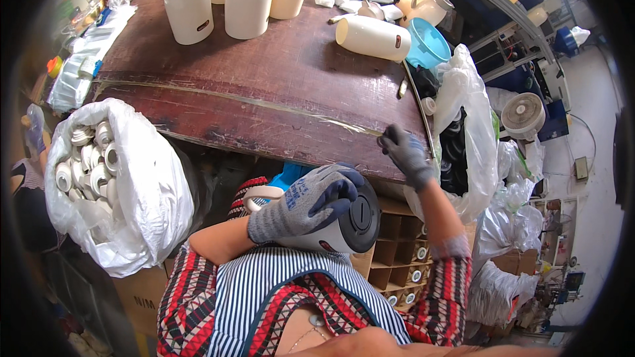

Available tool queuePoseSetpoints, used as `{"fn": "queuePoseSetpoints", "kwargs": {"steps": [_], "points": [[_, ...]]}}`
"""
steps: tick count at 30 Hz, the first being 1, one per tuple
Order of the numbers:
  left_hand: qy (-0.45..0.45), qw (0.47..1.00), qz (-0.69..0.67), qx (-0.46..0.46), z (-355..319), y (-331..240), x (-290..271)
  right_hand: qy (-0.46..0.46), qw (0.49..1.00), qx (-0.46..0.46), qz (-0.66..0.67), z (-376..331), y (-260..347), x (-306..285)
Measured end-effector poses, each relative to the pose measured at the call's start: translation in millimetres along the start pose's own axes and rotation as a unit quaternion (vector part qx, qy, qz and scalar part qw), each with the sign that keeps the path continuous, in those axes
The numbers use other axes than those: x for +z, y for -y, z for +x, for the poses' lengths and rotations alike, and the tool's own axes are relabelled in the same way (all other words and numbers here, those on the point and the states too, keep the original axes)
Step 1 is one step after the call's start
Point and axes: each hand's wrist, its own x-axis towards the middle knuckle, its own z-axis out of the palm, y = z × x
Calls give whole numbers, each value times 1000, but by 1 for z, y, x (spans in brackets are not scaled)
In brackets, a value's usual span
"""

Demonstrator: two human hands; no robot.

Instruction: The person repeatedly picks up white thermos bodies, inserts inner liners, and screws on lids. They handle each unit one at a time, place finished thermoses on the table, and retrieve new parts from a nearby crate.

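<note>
A white thermos jug [324,237] lies on its side across my lap, its round black base [360,217] facing right and its beige handle [260,196] to the left. My left hand [301,199], in a grey knitted glove with dark coated fingers, lies over the jug's body and grips it. My right hand [405,153], gloved alike, is held apart from the jug by the table's near right edge. Its fingers are curled in; whether they hold anything small is hidden.
Several white jugs [249,1] stand on the dark red table [264,73]. A cream jug body [372,38] lies beside a blue funnel-like piece [428,43]. Bags of pale parts [99,175] and black parts [453,149] flank me. A divided carton [390,251] is below right.
</note>
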Motion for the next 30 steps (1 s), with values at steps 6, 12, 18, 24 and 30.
{"fn": "queuePoseSetpoints", "kwargs": {"steps": [6, 12, 18, 24, 30], "points": [[41, 997, 63, -25, 3, -1, -15, -109, 981, 11, -158, 54, -49, 69], [-59, 993, 47, -94, -48, 22, -49, 193, 737, -53, 646, -114, 4, 48], [-76, 942, 286, -159, -147, 115, -12, 56, 665, 155, 728, -196, -56, 113], [-193, 921, 295, -162, -81, 28, -19, -99, 649, -19, 754, -201, -21, 140], [-229, 872, 425, 72, 9, -111, -132, -10, 524, -134, 841, -34, 74, 143]]}}
